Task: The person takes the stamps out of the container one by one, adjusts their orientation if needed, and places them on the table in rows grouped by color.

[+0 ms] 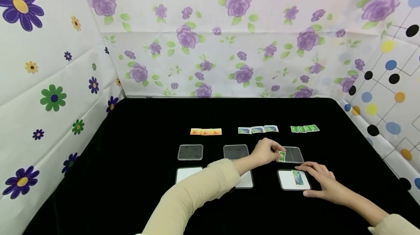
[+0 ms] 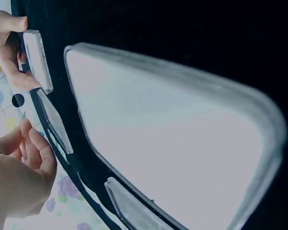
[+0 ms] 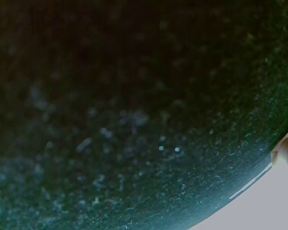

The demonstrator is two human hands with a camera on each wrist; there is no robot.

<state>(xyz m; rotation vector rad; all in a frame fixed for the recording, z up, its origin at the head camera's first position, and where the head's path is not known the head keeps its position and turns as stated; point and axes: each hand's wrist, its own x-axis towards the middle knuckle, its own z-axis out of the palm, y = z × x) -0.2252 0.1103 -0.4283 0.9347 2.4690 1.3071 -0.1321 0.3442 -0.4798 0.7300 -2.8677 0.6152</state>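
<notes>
In the head view my left hand (image 1: 266, 151) pinches a small green stamp (image 1: 282, 157) by thumb and fingers, above a clear tray-like lid (image 1: 295, 154). My right hand (image 1: 321, 181) holds a white-backed clear case (image 1: 284, 181) at its right side, fingers at the far edge and thumb near the close corner. A blue-green picture stamp (image 1: 299, 178) lies on its right half. The left wrist view shows the left hand (image 2: 26, 177) from behind, the stamp mostly hidden, and the right hand (image 2: 7, 55) spanning the case (image 2: 37, 60). Only a fingertip (image 3: 287, 152) shows in the right wrist view.
Stamps lie in rows at the back: orange (image 1: 206, 131), blue (image 1: 257, 129) and green (image 1: 305, 128). Two more clear lids (image 1: 190, 152) (image 1: 235, 151) stand before them, with white-backed cases (image 1: 187, 173) (image 1: 246, 181) nearer, partly behind my left sleeve (image 1: 203, 180). Black cloth (image 1: 147, 129) covers the table.
</notes>
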